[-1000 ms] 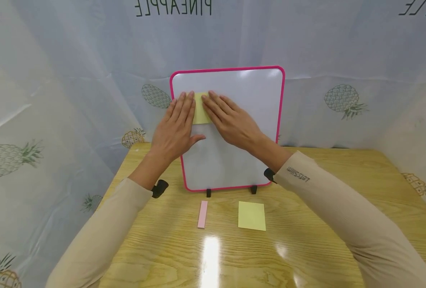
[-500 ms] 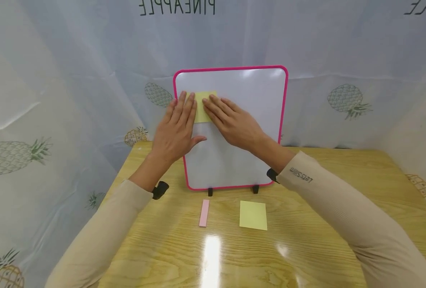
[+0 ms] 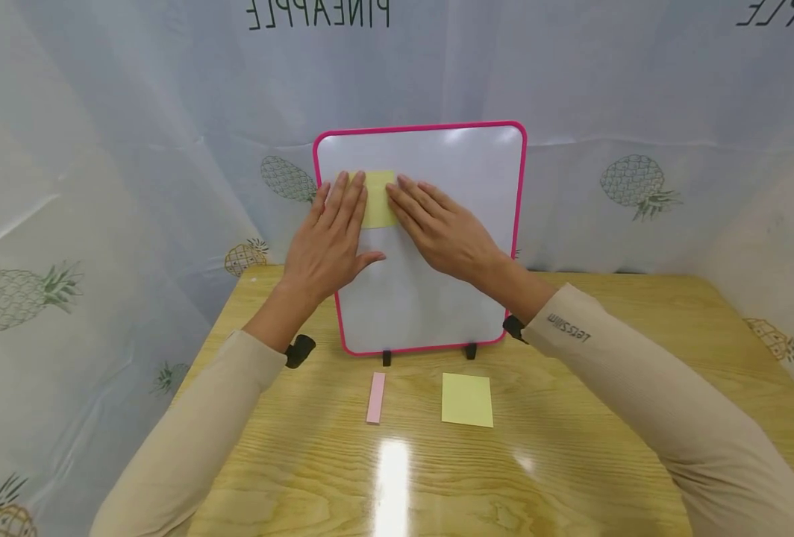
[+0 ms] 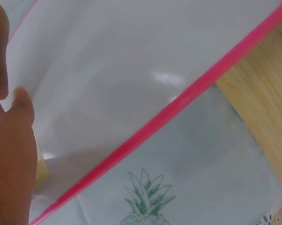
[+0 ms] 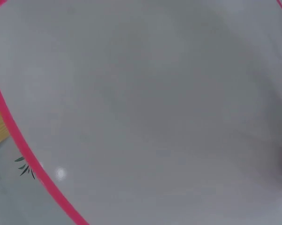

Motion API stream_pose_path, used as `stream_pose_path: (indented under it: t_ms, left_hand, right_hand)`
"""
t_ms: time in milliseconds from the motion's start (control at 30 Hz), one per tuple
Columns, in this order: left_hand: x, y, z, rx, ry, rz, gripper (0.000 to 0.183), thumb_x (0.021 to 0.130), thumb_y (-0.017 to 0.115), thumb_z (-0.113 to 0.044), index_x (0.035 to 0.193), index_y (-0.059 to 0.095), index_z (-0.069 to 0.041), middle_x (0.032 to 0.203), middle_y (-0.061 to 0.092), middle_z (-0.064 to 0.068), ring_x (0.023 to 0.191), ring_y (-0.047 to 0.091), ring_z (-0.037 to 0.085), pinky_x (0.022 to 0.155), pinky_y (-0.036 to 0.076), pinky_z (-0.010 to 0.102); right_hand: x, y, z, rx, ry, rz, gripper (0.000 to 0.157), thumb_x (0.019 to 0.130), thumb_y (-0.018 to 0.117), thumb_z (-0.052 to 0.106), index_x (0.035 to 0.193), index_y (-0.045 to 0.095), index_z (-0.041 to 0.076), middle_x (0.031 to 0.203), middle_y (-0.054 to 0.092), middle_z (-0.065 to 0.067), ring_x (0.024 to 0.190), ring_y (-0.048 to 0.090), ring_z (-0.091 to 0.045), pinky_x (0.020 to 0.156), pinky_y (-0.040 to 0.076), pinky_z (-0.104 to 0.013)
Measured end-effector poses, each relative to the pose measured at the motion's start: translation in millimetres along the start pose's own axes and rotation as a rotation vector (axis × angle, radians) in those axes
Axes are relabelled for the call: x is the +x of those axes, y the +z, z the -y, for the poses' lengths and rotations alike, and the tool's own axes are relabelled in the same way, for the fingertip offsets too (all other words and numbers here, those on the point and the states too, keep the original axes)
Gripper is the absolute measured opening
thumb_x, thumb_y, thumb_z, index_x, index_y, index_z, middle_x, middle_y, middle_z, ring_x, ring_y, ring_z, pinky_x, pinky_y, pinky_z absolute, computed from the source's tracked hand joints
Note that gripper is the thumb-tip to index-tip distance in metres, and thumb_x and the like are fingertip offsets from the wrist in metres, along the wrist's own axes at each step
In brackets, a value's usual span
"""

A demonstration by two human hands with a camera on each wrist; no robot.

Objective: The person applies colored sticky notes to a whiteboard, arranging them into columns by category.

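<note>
A yellow sticky note (image 3: 379, 200) lies flat on the upper left of a pink-framed whiteboard (image 3: 437, 298) in the head view. My left hand (image 3: 325, 242) rests on the note's left side, fingers straight and thumb spread out to the right. From the right, my right hand (image 3: 445, 230) touches the note's right edge with straight fingertips. The left wrist view shows my left hand (image 4: 12, 154) close up, with a bit of the yellow note (image 4: 41, 171) behind it. Whiteboard surface (image 5: 145, 112) fills most of the right wrist view; only a blurred bit of hand shows at its right edge.
Two black feet hold the whiteboard up on the wooden table (image 3: 571, 358). In front of it lie a narrow pink sticky-note pad (image 3: 375, 398) and a square yellow sticky-note pad (image 3: 467, 400). A pineapple-print curtain (image 3: 571, 82) hangs behind and at the sides.
My right hand has slid a little to the right across the note, showing more of its yellow surface. My left hand stays in place on the note's left side.
</note>
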State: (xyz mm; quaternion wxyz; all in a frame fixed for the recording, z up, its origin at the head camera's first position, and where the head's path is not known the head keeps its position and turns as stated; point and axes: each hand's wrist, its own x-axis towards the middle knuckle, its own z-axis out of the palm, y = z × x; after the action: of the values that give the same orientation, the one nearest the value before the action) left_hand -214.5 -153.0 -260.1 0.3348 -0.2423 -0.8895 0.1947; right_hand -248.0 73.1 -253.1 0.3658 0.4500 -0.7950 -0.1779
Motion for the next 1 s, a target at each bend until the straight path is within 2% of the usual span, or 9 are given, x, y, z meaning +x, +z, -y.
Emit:
stream_pose_path:
  t_ms: [200,400,500,633,833,1000]
  left_hand:
    - [-7.6,1.6,7.3,0.018,-0.028,-0.043,0.097,0.090,0.049,-0.063,0.148,0.018,0.008,0.157,0.012,0.020,0.144,0.008,0.032,0.116,0.002,0.044]
    - [-14.3,2.4,12.0,0.023,-0.041,-0.048,0.097,0.090,0.048,-0.063,0.148,0.016,0.008,0.157,0.012,0.020,0.144,0.009,0.033,0.116,0.002,0.044]
    - [-16.3,3.0,13.8,0.016,-0.049,-0.054,0.097,0.089,0.050,-0.062,0.148,0.017,0.009,0.157,0.013,0.020,0.144,0.008,0.033,0.116,0.002,0.043]
    - [-14.0,1.2,11.9,0.002,-0.047,-0.079,0.098,0.089,0.052,-0.061,0.147,0.019,0.009,0.156,0.015,0.021,0.144,0.009,0.034,0.116,0.004,0.044]
    - [-5.5,-1.3,4.2,-0.019,-0.002,-0.106,0.096,0.089,0.052,-0.061,0.148,0.020,0.007,0.156,0.015,0.020,0.144,0.008,0.034,0.116,0.006,0.044]
    - [0.8,-2.0,-1.7,-0.017,0.011,-0.057,0.095,0.090,0.049,-0.062,0.149,0.020,0.006,0.157,0.015,0.018,0.144,0.006,0.032,0.116,0.005,0.042]
  right_hand:
    - [14,-2.4,3,0.033,0.000,0.003,0.055,0.100,0.046,0.014,0.147,0.027,-0.006,0.154,0.025,-0.018,0.143,0.017,-0.031,0.116,0.009,-0.038]
    - [32,-5.0,9,0.071,-0.014,0.048,0.053,0.102,0.040,0.015,0.148,0.024,-0.005,0.155,0.022,-0.017,0.143,0.016,-0.030,0.116,0.006,-0.038]
    - [36,-4.1,11,0.080,-0.008,0.044,0.051,0.102,0.038,0.015,0.148,0.025,-0.006,0.155,0.023,-0.017,0.143,0.016,-0.030,0.116,0.007,-0.038]
    - [33,-4.5,8,0.072,0.003,0.038,0.052,0.102,0.040,0.014,0.147,0.026,-0.006,0.154,0.024,-0.017,0.143,0.017,-0.031,0.116,0.008,-0.038]
    - [22,-3.4,3,0.057,0.012,0.039,0.054,0.100,0.044,0.013,0.147,0.026,-0.006,0.154,0.024,-0.017,0.143,0.018,-0.031,0.116,0.008,-0.038]
    - [13,-2.7,-1,0.036,0.014,0.061,0.056,0.099,0.047,0.013,0.147,0.025,-0.006,0.155,0.023,-0.017,0.143,0.017,-0.031,0.116,0.008,-0.038]
